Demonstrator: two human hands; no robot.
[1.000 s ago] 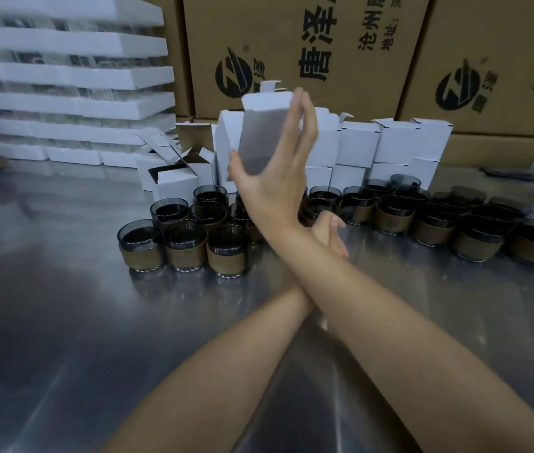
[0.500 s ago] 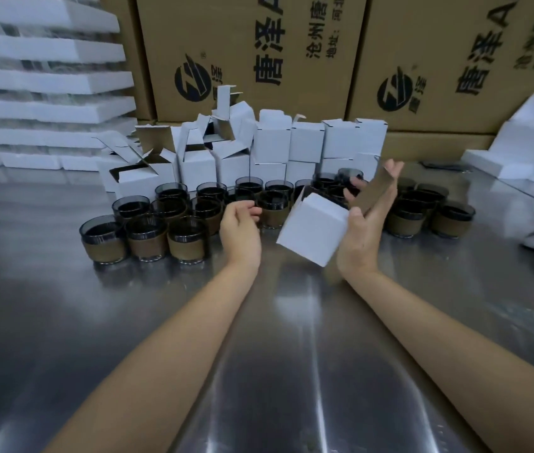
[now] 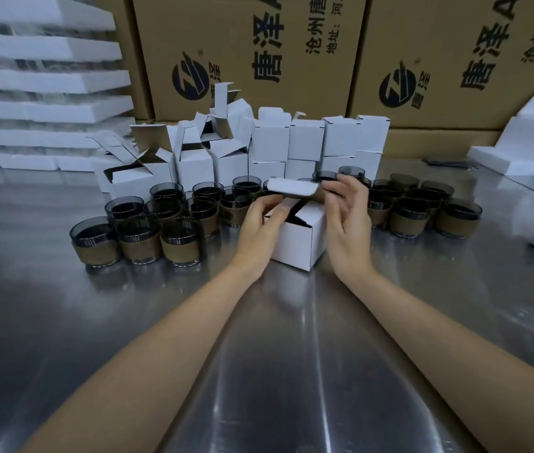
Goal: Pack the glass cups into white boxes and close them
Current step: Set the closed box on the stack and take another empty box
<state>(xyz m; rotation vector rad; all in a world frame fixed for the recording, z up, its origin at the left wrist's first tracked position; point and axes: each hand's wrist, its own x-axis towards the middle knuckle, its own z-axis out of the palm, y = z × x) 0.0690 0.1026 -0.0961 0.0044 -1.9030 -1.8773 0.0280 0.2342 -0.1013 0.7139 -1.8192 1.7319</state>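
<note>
Open steel table (image 3: 275,361) fills the near field. At centre a white box (image 3: 298,245) stands on it, top open. The left hand (image 3: 260,225) grips its left rim, fingers curled over a side flap. The right hand (image 3: 347,223) pinches the raised lid flap (image 3: 292,188). Brown-sleeved glass cups (image 3: 141,238) crowd just behind, then stacked white boxes (image 3: 305,140), foam trays (image 3: 40,81) at left, and cartons (image 3: 242,44) printed "唐泽", "沧州".

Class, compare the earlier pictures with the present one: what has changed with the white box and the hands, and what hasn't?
The white box, first held high in the right hand, has come down onto the table. The left hand, empty before, now pinches a side flap; the right holds the lid flap. Glass cups and stacked boxes stayed put.
</note>
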